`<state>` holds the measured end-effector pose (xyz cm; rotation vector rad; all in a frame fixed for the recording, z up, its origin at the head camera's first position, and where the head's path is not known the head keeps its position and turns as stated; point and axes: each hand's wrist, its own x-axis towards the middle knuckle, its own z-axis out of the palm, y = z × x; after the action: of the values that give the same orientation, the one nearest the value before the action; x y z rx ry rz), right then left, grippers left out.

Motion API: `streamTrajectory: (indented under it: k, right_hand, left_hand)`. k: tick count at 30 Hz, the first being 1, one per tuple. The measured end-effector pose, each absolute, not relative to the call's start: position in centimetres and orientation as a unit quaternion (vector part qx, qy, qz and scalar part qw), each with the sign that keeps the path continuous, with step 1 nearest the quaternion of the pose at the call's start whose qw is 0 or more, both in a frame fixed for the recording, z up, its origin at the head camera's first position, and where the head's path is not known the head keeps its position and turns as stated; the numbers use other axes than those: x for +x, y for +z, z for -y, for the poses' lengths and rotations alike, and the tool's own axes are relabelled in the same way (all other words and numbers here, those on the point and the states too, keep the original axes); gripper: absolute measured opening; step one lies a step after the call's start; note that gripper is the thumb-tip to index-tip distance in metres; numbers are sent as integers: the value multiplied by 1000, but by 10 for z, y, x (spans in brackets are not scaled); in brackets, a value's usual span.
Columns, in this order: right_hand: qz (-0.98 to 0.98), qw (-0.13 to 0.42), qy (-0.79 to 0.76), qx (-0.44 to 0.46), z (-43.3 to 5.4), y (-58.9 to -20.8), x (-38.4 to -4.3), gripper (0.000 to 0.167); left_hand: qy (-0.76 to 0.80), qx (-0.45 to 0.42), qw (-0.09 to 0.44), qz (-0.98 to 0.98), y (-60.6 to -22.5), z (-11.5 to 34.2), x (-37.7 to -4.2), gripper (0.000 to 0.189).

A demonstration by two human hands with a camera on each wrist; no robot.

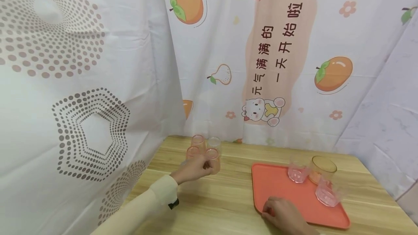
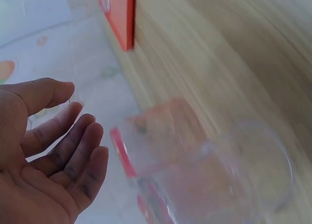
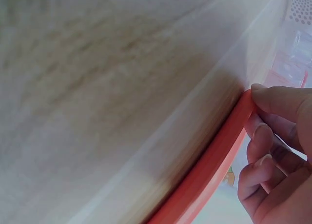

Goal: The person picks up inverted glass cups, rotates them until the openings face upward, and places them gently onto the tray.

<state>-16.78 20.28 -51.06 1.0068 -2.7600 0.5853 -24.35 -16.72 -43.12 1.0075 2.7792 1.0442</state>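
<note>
My left hand [image 1: 192, 169] is just in front of a cluster of several clear, pink-tinted glasses [image 1: 197, 141] at the back left of the table. In the left wrist view its fingers [image 2: 90, 136] are loosely bent, apart from the blurred glasses [image 2: 170, 136], and hold nothing. At the near left corner of a red tray [image 1: 277, 184], my right hand [image 1: 282, 213] pinches the rim between thumb and forefinger. Two pale pink faceted glasses [image 1: 298, 174] and a wider amber glass [image 1: 323, 164] stand on the tray's right part.
The wooden table [image 1: 215, 206] meets a printed cloth [image 1: 215, 115] at the back. Another cloth [image 1: 140, 82] with dotted patterns hangs along the left side. A pale marbled cloth [image 1: 388, 126] closes the right side.
</note>
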Motion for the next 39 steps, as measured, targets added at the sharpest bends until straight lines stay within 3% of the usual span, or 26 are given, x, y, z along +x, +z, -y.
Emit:
streamTrajectory:
  k: [10, 15, 21, 29, 39]
  right_hand:
    - [921, 70, 185, 335, -203, -511, -168, 19]
    - [922, 70, 189, 330, -203, -510, -166, 20]
    - [923, 66, 193, 326, -203, -509, -166, 21]
    - [921, 62, 199, 328, -201, -509, -167, 21]
    - [920, 53, 206, 328, -200, -512, -169, 19]
  left_hand:
    - [270, 318, -47, -908, -430, 195, -251, 15]
    - [233, 321, -73, -915, -430, 206, -250, 26]
    - [233, 303, -46, -923, -436, 218, -252, 24]
    - [186, 244, -12, -952, -434, 227, -248, 51]
    - [207, 268, -12, -941, -438, 238, -255, 41]
